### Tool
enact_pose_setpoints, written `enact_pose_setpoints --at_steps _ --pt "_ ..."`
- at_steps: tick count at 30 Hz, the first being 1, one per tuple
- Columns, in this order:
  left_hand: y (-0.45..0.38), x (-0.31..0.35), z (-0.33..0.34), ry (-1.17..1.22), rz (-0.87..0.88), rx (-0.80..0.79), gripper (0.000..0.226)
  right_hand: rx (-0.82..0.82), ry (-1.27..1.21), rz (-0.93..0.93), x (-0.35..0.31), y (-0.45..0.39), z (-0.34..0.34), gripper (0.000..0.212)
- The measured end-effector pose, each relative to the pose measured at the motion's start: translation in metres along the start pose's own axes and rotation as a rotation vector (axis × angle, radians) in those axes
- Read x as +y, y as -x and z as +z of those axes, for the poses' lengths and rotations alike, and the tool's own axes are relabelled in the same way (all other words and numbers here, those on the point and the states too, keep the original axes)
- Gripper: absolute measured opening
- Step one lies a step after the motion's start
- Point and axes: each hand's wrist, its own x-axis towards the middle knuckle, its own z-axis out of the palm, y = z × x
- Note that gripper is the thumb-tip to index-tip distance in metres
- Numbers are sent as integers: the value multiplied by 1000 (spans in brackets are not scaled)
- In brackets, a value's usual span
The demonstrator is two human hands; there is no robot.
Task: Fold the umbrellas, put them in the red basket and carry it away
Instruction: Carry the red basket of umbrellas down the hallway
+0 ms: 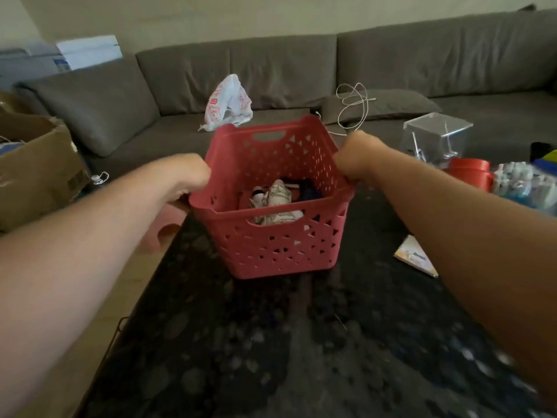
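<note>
Basket: red plastic basket with triangular cut-outs and slot handles (272,236) sits over the dark speckled stone tabletop (301,342), tilted with its far side raised; whether its base touches the top cannot be told
Contents: folded cream patterned umbrella (275,200) lies on the basket floor, with a dark navy folded umbrella (307,190) just beside it on the right
Left hand: left hand (184,179) curls round the basket's left rim, fingers wrapped under the edge
Right hand: right hand (355,159) grips the basket's right rim, fist closed over the edge
Sofa: long grey-brown fabric sofa (391,55) runs behind the table, carrying a white printed plastic bag (227,101) and a looped white cable (351,104)
Table right side: clear plastic box (437,131), red round tub (470,173) and a small printed booklet (414,257) lie well apart from the basket
Floor left: brown cardboard box (33,170) stands beside the sofa arm
</note>
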Motion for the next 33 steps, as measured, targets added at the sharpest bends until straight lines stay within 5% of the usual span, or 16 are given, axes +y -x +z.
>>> enact_pose_setpoints --at_steps 3,6,14,25,33 --pt "-65 -11 3 -34 -45 38 33 -203 -75 -7 -14 -37 15 17" --pt "-90 -27 11 -4 -64 31 46 -227 -35 -15 -17 -47 21 20" --pt "-12 -23 -10 -81 -183 -132 48 -310 69 319 -51 -8 2 42" --pt "174 -67 -248 -115 -255 -242 57 -580 187 329 -196 205 -149 31" --pt "231 -114 -337 19 -501 -146 50 -537 280 31 -292 198 -164 30"
